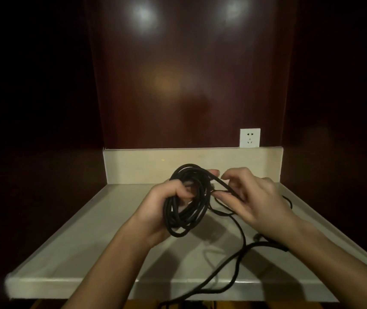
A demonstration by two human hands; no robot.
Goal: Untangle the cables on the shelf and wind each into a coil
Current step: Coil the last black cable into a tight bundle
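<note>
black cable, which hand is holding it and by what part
Left hand grips the cable coil through its loops; right hand pinches the loose strand beside it.

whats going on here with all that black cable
A person is winding a black cable into a coil above a pale shelf. The left hand grips the coil, which already holds several loops. The right hand pinches the strand leading off the coil. The loose cable trails across the shelf and drops over its front edge, so the winding is not finished. A white wall socket sits on the back wall, with nothing plugged in.
</note>
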